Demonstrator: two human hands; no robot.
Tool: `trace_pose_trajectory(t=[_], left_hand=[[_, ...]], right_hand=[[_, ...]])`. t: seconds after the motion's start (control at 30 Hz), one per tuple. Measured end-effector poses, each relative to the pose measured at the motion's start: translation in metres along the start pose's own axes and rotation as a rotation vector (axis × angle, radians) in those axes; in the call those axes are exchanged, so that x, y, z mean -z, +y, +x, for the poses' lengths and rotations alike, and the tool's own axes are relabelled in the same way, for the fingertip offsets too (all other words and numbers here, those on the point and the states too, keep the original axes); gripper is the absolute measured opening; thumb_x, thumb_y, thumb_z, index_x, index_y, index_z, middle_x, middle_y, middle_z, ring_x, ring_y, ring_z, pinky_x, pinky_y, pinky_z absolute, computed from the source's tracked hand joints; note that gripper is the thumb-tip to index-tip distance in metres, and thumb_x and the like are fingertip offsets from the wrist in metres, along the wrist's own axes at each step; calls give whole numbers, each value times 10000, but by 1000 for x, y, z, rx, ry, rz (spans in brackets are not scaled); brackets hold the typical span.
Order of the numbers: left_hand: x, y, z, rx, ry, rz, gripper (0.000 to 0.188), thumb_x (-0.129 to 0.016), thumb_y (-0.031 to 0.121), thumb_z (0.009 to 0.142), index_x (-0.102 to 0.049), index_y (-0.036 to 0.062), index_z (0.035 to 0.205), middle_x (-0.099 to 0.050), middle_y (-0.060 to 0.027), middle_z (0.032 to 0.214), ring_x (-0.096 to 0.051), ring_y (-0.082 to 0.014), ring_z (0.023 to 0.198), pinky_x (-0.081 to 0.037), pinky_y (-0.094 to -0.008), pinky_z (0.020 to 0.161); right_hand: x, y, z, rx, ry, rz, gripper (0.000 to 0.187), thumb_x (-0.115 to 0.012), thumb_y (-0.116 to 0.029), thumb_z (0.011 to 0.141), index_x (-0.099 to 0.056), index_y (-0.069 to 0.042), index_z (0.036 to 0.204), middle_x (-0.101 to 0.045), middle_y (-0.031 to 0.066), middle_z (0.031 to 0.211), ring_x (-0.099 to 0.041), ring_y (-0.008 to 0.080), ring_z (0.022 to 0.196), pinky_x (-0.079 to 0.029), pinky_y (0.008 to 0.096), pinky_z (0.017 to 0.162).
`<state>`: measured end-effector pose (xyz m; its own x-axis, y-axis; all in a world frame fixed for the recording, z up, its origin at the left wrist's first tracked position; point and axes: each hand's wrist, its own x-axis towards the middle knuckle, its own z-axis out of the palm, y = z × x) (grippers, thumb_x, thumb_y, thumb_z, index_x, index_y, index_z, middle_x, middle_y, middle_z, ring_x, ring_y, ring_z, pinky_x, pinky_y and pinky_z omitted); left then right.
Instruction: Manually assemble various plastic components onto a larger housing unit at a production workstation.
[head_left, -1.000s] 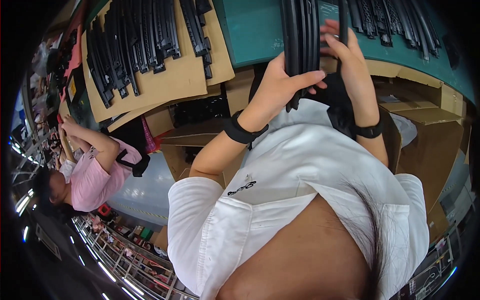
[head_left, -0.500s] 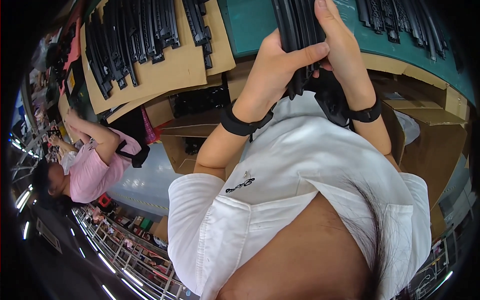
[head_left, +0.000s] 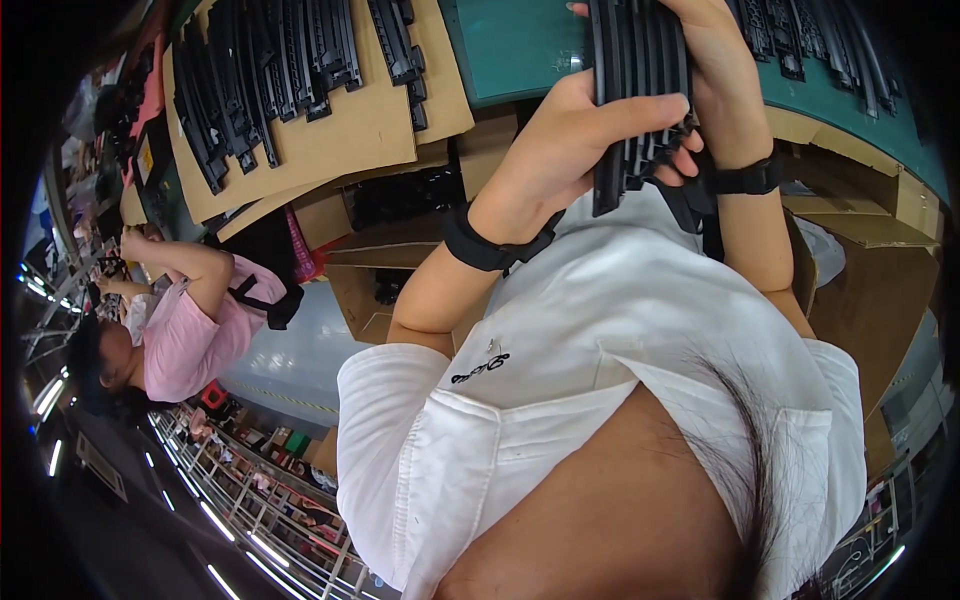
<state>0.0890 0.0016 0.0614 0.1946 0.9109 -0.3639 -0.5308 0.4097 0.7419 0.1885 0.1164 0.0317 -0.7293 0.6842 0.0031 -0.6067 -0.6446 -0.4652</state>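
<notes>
Relative to the earlier frame, the bundle of black strips [head_left: 640, 90] has shifted to the right and fans wider, with more long ridges visible side by side; the right hand [head_left: 728, 80] has shifted right as well. Bundle location: in front of the torso, raised over the near edge of the green table [head_left: 515, 60], upper end beyond the picture.

Left hand [head_left: 580, 130]: clamped on the lower part of the bundle, thumb across the upper face, fingertips emerging at the right edge. This opposed grip probably prevents the separate strips from sliding apart. Right hand: set against the right side, likely as a guide keeping the strips aligned. Its fingers are largely out of sight; degree of closure cannot be told.

Further strips [head_left: 275, 70] lie side by side on a cardboard sheet [head_left: 350, 150] to the left, presumably to protect their surfaces and keep them countable. Another row of strips [head_left: 785, 45] rests directly on the table at right, apparently within easy reach of the right hand
</notes>
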Motion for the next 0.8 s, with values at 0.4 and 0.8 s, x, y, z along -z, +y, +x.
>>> trace_pose_trajectory(t=[0.4, 0.8], left_hand=[[12, 0, 2, -49, -141, -114, 615, -540, 498, 855, -489, -73, 1079, -629, -241, 895, -669, -334, 781, -585, -373, 631], [6, 5, 5, 28, 0, -67, 347, -618, 250, 875, -541, -57, 1015, -638, -182, 832, -668, -272, 723, -570, -326, 594]], right_hand=[[-42, -10, 1, 67, 561, -429, 191, -565, -26, 809, -561, -5, 999, -640, 93, 879, -628, 161, 728, -539, 269, 664], [-46, 1, -1, 195, 446, -631, 296, -544, -9, 812, -501, 19, 1104, -618, 86, 922, -616, 140, 745, -527, 250, 671]])
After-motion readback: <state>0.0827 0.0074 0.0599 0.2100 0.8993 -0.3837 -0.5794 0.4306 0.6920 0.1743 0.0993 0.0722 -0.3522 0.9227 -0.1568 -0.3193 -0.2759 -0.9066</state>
